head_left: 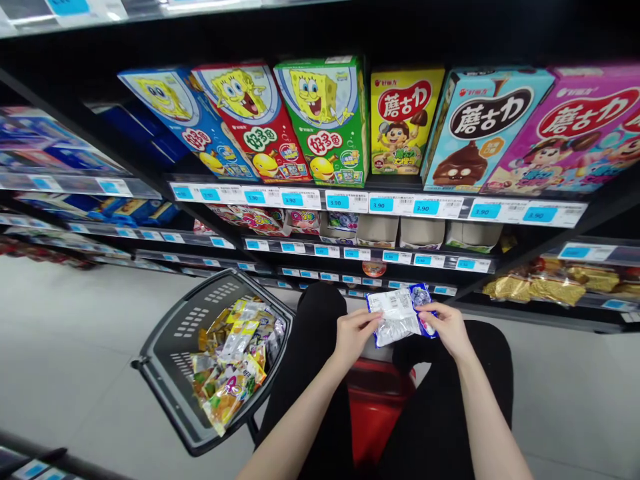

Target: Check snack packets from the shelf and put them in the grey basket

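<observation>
Above my lap I hold small candy packets, white and silver on the printed back and blue at the right end; whether it is one packet or two overlapping I cannot tell. My left hand (pixel 356 333) pinches the left edge of the candy packet (pixel 397 315). The blue end is gripped between thumb and fingers of my right hand (pixel 447 327). Left of my knee, a grey shopping basket (pixel 200 291) holds a heap of candy packets (pixel 235 360), mostly yellow, orange and silver.
Ahead, a shelf carries cartoon snack boxes (pixel 325 120) and mushroom-biscuit boxes (pixel 485 133). Beneath it, a lower shelf has cardboard display trays (pixel 423 233), some with packets. Gold bags (pixel 557 289) lie lower right. Something red (pixel 373 407) is between my legs. Pale floor (pixel 65 333) spreads left.
</observation>
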Demonstrator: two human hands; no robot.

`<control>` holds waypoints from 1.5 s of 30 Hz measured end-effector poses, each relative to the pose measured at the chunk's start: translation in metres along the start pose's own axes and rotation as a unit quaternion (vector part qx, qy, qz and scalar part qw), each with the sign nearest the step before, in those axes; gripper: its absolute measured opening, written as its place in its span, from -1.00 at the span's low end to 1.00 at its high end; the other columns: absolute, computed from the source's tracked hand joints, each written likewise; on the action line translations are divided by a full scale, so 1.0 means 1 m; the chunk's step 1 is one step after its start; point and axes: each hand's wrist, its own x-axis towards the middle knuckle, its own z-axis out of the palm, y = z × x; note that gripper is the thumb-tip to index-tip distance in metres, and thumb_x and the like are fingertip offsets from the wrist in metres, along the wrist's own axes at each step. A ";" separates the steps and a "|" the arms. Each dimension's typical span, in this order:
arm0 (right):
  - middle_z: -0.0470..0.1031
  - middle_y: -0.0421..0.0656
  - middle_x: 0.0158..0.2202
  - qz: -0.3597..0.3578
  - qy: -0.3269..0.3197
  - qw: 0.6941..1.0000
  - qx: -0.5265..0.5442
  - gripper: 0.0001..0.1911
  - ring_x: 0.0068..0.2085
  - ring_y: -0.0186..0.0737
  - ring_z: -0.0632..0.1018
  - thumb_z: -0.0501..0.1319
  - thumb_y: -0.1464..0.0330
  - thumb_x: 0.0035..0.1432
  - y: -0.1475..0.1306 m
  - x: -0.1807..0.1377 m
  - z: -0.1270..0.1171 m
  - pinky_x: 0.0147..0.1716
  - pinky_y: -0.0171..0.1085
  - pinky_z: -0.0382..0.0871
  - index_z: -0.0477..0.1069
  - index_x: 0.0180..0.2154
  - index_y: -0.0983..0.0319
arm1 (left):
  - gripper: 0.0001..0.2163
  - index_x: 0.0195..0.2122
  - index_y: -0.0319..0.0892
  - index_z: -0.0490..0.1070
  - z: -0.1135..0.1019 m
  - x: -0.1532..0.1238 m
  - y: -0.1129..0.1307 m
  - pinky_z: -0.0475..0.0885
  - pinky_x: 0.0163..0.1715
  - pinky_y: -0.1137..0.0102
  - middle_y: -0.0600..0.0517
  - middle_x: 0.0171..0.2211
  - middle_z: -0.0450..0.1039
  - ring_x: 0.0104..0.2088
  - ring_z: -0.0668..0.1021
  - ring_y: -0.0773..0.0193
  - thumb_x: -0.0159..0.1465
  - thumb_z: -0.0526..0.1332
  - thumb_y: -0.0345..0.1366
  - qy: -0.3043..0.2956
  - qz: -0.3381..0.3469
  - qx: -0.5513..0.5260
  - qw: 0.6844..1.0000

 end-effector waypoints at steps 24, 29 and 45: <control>0.39 -0.26 -0.47 0.037 -0.015 0.988 0.151 -0.54 -0.51 -0.27 0.43 0.39 0.28 -0.23 -0.010 0.005 0.005 -0.51 -0.29 0.32 0.23 -0.27 0.11 | -0.63 -0.31 -0.20 0.32 0.011 0.007 -0.007 0.24 -0.58 0.54 0.23 -0.70 0.32 -0.67 0.36 0.46 -0.16 0.39 -0.40 0.040 -0.270 -0.309 0.911; 0.43 -0.27 -0.48 0.071 -0.025 0.978 0.192 -0.40 -0.51 -0.24 0.48 0.38 0.28 -0.20 -0.014 0.004 0.005 -0.47 -0.24 0.39 0.16 -0.11 0.07 | -0.73 -0.32 -0.31 0.45 0.017 0.002 -0.005 0.37 -0.31 0.38 -0.08 -0.39 0.51 -0.38 0.53 0.24 -0.04 0.35 -0.30 -0.105 -0.342 -0.422 0.833; 0.56 -0.14 -0.37 0.138 -0.051 0.958 0.248 -0.68 -0.38 -0.15 0.55 0.33 0.25 -0.14 -0.005 0.005 -0.009 -0.34 -0.22 0.38 0.46 -0.26 0.19 | -0.65 -0.39 -0.34 0.52 0.021 -0.004 -0.015 0.37 -0.39 0.32 -0.13 -0.44 0.53 -0.46 0.52 0.20 -0.10 0.38 -0.15 -0.119 -0.373 -0.354 0.849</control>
